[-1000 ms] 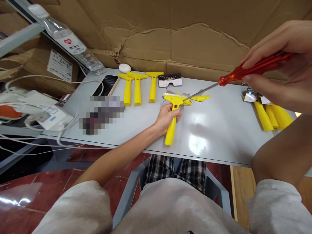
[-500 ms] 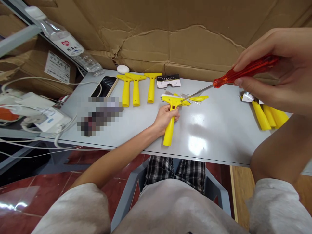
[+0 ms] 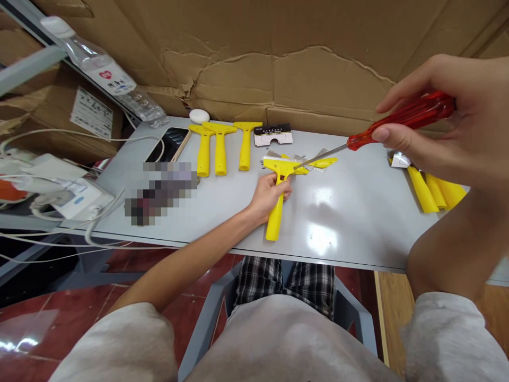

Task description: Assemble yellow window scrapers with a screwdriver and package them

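Note:
My left hand [image 3: 270,195] is wrapped round the neck of a yellow scraper [image 3: 274,223], whose handle points toward me. Red and translucent, the handle of a screwdriver [image 3: 409,118] sits in the grip of my right hand [image 3: 449,132]. Its metal shaft slants down to the left, and the tip meets the right part of the scraper's head. Behind that head lie another yellow scraper part [image 3: 324,163] and some clear and metal bits, partly hidden.
Several yellow scrapers [image 3: 221,151] lie at the back of the table [image 3: 358,228], beside a black-and-white card [image 3: 273,135], a white oval object [image 3: 199,116] and a phone [image 3: 173,143]. More scrapers [image 3: 423,191] lie right. A plastic bottle [image 3: 107,74] leans at left near cables and a power strip [image 3: 85,196].
The index finger of my right hand has lifted off the screwdriver's handle. The screwdriver tip stays on the scraper's head, and my left hand keeps its hold.

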